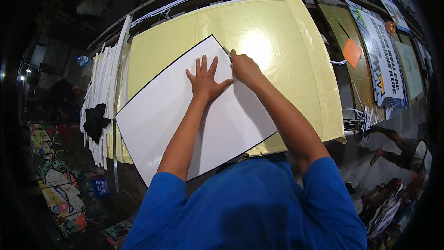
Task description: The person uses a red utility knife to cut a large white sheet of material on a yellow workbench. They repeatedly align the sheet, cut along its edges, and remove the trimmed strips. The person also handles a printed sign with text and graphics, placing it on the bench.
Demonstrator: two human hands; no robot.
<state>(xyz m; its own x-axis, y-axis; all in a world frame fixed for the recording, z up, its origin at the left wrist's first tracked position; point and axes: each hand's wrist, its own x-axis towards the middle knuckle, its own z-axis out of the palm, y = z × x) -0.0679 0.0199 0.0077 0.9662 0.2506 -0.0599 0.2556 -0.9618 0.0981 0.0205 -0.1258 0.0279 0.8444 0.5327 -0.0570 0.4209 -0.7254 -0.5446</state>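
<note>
A large white rectangular board [157,125] with thin black edges lies at a slant on a table covered in yellow sheeting [296,65]. My left hand [203,82] presses flat on the board's upper part, with its fingers spread. At the board's right edge, near the top corner, my right hand [246,68] is closed around a thin blade-like tool [226,52]. Only the tool's grey tip shows, along the black edge; my fingers hide the rest.
White strips [99,106] are piled at the table's left, with a black cloth [96,122] on them and a long metal ruler [115,157] beside them. Printed signs [377,51] and an orange piece [352,53] lie at the right. Another person's legs [393,146] show at lower right.
</note>
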